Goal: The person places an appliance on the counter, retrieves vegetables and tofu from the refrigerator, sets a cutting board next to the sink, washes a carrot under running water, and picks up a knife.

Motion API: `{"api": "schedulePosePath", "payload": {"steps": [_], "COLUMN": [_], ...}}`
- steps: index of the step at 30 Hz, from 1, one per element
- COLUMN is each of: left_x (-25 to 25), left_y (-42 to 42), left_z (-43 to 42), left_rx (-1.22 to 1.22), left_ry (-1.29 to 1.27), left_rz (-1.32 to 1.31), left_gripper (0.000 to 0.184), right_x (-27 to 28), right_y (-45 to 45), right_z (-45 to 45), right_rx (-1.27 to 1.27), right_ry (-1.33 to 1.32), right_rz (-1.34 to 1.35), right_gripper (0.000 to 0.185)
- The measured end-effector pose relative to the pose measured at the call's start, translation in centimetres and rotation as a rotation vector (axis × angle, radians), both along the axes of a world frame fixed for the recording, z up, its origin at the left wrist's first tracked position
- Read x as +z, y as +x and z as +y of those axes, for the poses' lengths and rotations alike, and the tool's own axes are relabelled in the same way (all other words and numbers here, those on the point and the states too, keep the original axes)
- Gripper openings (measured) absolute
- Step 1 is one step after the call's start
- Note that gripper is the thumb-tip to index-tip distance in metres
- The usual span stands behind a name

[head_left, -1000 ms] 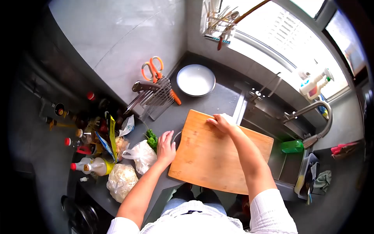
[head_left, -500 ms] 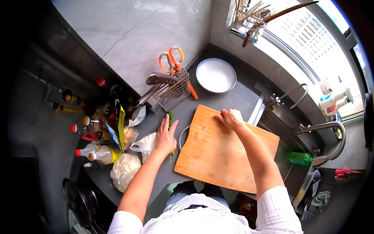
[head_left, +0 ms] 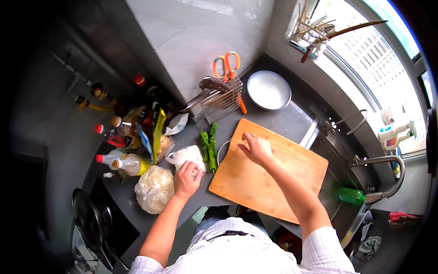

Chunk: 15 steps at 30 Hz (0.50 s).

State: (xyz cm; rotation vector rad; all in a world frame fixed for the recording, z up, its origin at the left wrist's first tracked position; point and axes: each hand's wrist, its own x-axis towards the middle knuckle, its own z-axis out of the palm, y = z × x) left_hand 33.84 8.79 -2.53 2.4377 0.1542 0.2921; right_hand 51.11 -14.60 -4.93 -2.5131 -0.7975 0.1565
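Note:
My left hand has its fingers curled at the edge of a white plastic bag, and whether it grips the bag is hard to make out. Over the upper left part of the wooden cutting board is my right hand, its fingers bent and partly hidden. The board lies on the counter and reaches over the sink's edge. Green peppers lie between the bag and the board. A bag with pale contents sits to the left of my left hand.
Beyond the board are a white bowl and a rack with knives and orange scissors. Bottles crowd the left side. The sink with a faucet and green bottle is at right; a black pan is lower left.
My left hand has moved from the peppers back to the white bag, leaving the peppers in full view. My right hand has shifted left along the board's upper part. The camera view has turned.

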Motion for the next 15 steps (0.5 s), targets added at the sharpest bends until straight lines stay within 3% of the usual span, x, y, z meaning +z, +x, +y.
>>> {"api": "schedulePosePath", "payload": {"steps": [2, 7, 11, 15], "left_x": [-0.5, -2.9, -7.0, -0.4], "left_y": [-1.7, -1.2, 0.0, 1.6], "left_z": [1.5, 4.2, 6.6, 5.0], "left_rx": [0.151, 0.352, 0.202, 0.184], "left_ry": [-0.062, -0.030, 0.099, 0.066], "left_rz": [0.014, -0.022, 0.029, 0.047], "left_gripper": [0.024, 0.022, 0.022, 0.014], "right_x": [-1.0, -1.0, -0.5, 1.2], "right_y": [-2.1, -5.4, -6.4, -6.5], "right_z": [1.4, 4.9, 5.5, 2.4], "right_rx": [0.063, 0.170, 0.188, 0.075], "right_ry": [0.021, 0.003, 0.098, 0.167], "right_rz": [0.076, 0.191, 0.222, 0.249], "right_gripper": [0.027, 0.021, 0.018, 0.018]}}
